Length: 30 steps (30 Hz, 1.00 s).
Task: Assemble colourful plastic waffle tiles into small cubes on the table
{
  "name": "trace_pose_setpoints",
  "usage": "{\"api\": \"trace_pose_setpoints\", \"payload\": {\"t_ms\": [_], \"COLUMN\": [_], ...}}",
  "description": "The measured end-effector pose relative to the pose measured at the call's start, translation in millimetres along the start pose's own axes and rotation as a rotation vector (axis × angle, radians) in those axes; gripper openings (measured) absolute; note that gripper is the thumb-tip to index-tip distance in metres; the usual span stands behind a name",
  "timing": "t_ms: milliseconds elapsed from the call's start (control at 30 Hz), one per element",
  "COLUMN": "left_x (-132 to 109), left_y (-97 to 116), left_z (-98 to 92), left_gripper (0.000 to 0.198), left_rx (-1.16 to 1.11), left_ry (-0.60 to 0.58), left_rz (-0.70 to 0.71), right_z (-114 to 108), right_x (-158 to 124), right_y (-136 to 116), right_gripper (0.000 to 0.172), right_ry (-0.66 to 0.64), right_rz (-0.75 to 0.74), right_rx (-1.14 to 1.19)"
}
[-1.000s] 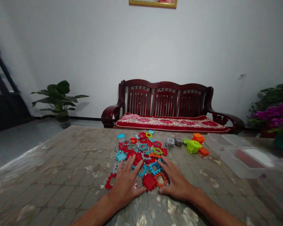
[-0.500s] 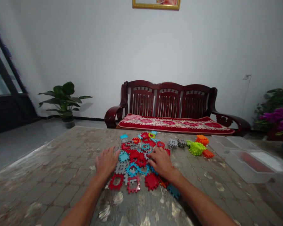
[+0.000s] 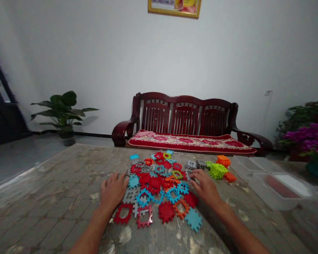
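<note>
A spread of flat toothed plastic tiles (image 3: 159,187) in red, blue, grey, orange and green lies on the table (image 3: 55,197). My left hand (image 3: 112,190) rests flat on the table at the pile's left edge, fingers spread beside a blue tile (image 3: 134,181). My right hand (image 3: 206,188) lies at the pile's right edge, fingers stretched toward a small grey piece under the fingertips. Built cubes stand beyond the right hand: two grey ones (image 3: 194,164), a lime green cluster (image 3: 216,170) and orange ones (image 3: 223,161).
A clear plastic box (image 3: 281,188) and its lid (image 3: 247,163) sit at the table's right. Beyond the table stand a dark wooden bench (image 3: 185,121) with a red cushion, a potted plant (image 3: 63,113) at left and purple flowers (image 3: 311,137) at right.
My right hand has moved from the middle of the pile to its right edge. My left hand stays at the left edge. The tiles lie more spread out than before.
</note>
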<state>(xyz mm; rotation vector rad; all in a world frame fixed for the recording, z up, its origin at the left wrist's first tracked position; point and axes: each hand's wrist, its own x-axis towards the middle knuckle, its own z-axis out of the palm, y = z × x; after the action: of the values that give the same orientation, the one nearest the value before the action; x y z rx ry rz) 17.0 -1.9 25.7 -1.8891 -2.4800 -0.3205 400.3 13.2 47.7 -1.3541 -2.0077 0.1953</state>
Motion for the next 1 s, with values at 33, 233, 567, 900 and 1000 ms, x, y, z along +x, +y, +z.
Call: {"api": "trace_pose_setpoints", "payload": {"t_ms": [33,233,567,900,1000], "left_x": [0.5,3.0,6.9,6.5,4.9], "left_y": [-0.1,-3.9,-8.4,-5.5,-2.4], "left_z": [0.4,6.9,13.6,9.4,4.6], "left_gripper": [0.056,0.054,0.054,0.056,0.056], "left_rx": [0.005,-0.025,0.002,0.065,0.071], "left_ry": [0.002,0.053,0.062,0.001,-0.022], "left_rz": [0.007,0.037,0.044,0.023,0.007], "right_z": [-2.7,6.0,13.7,11.8,7.1], "right_x": [-3.9,-19.7,-11.0,-11.8,7.0], "right_y": [13.5,59.4,28.4,41.3,37.3], "right_gripper": [0.017,0.039,0.061,0.055,0.056], "right_ry": [-0.003,0.067,-0.041,0.138,0.18], "right_rz": [0.028,0.268,0.359,0.351,0.4], "right_rx": [-0.04,-0.126,-0.43,-0.232,-0.192]}}
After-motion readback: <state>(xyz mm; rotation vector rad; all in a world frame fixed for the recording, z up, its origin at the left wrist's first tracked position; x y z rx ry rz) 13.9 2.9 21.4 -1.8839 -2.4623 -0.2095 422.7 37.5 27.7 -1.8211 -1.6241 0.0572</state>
